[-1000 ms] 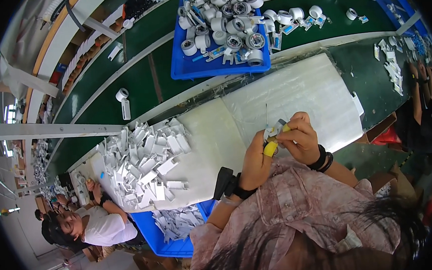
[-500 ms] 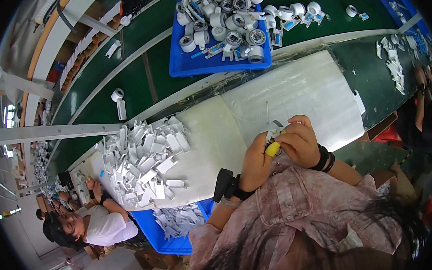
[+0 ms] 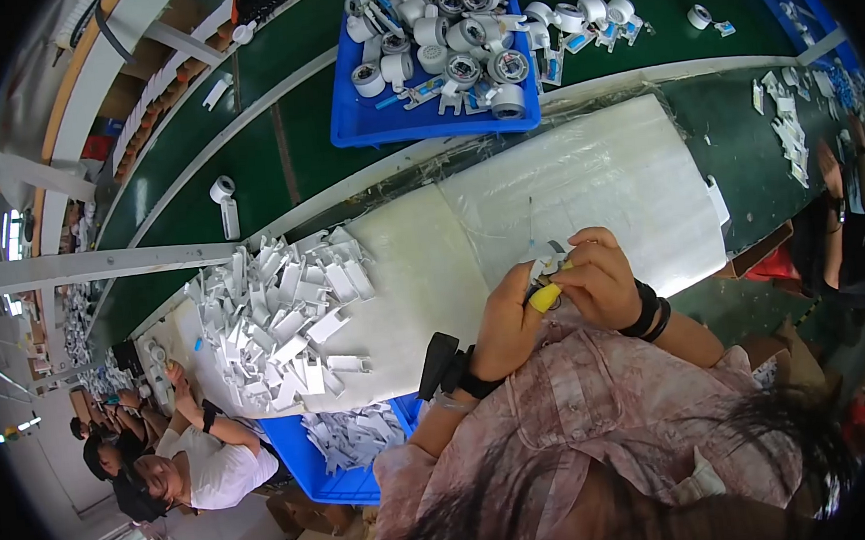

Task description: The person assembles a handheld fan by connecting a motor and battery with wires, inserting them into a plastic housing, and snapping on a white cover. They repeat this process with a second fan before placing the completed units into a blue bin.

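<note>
Close in front of my chest, my left hand (image 3: 504, 325) and my right hand (image 3: 606, 283) come together with fingers closed around a small white-and-grey plastic part (image 3: 549, 251). A short yellow piece, looking like a tool handle (image 3: 545, 298), sticks out between the hands toward me; which fingers grip it is hard to tell. A thin rod (image 3: 531, 221) shows just beyond the part; whether it joins the yellow piece is hidden. Left of my hands, a heap of white plastic housings (image 3: 290, 315) lies on the pale table mat (image 3: 407, 262).
Beyond the table, a blue tray (image 3: 382, 128) of round white parts sits on the green conveyor (image 3: 318, 142), with more parts to its right. Another blue bin (image 3: 353, 488) of white pieces stands below the table's near edge. A co-worker (image 3: 226, 465) sits at left; another person's arm (image 3: 833, 212) shows at right.
My hands stay together around the part with only slight finger movement. The view has shifted a little. The co-worker at left and the arm at right have moved.
</note>
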A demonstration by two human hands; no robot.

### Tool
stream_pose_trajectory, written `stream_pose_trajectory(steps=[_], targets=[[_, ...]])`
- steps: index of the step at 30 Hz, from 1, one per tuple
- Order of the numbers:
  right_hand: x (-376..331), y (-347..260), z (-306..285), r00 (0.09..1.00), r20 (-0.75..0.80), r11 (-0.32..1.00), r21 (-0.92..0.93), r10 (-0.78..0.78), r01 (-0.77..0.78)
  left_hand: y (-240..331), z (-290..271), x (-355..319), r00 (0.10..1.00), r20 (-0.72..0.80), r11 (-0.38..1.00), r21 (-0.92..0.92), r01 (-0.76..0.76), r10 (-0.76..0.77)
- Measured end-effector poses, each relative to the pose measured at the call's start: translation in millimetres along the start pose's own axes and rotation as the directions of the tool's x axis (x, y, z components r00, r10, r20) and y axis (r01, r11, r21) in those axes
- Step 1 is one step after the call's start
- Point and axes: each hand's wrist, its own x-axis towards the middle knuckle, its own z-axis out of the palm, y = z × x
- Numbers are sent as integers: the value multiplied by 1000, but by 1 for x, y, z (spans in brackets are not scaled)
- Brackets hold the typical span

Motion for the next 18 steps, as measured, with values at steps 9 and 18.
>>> stream_pose_trajectory(steps=[9,18], targets=[[-7,-3,7,1000,-17,999,-31,26,-27,-5,1,-2,999,-36,1000,4,-21,21],[1,6,26,995,5,995,13,98,-98,-11,-16,7,996,-84,1000,0,18,-18]])
